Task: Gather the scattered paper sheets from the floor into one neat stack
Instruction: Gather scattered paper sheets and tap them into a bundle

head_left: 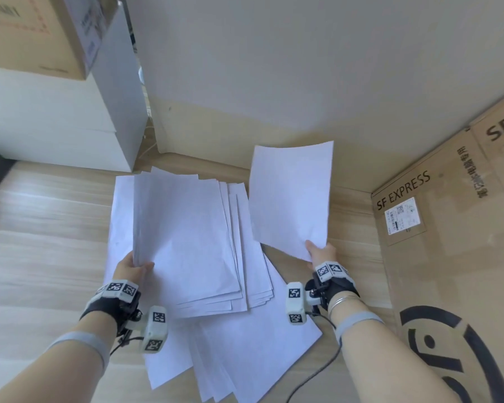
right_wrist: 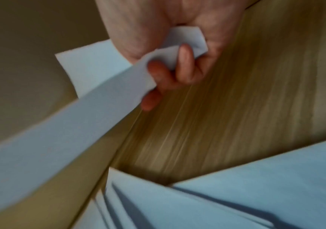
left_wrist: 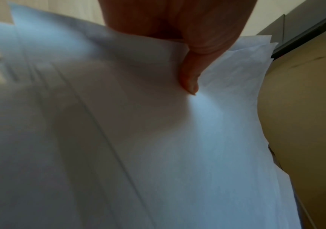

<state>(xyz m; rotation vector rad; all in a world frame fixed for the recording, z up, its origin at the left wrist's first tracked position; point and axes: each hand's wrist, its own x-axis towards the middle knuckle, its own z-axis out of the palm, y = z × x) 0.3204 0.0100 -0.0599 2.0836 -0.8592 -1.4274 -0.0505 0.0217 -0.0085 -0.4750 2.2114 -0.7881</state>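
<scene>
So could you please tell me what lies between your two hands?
In the head view, loose white paper sheets on the floor lie between left hand and right hand.

Left hand (head_left: pixel 133 264): fingers hidden beneath the held bundle of sheets (head_left: pixel 184 237); sheet count unreadable. Loose sheets (head_left: pixel 245 353): lower corners cut off by the head view's bottom edge. Shipping label (head_left: pixel 402 215): print too small to read.

An SF Express box (head_left: pixel 448 257) stands at three o'clock. At ten o'clock a white cabinet (head_left: pixel 70 126) carries a carton (head_left: pixel 35 33).
</scene>
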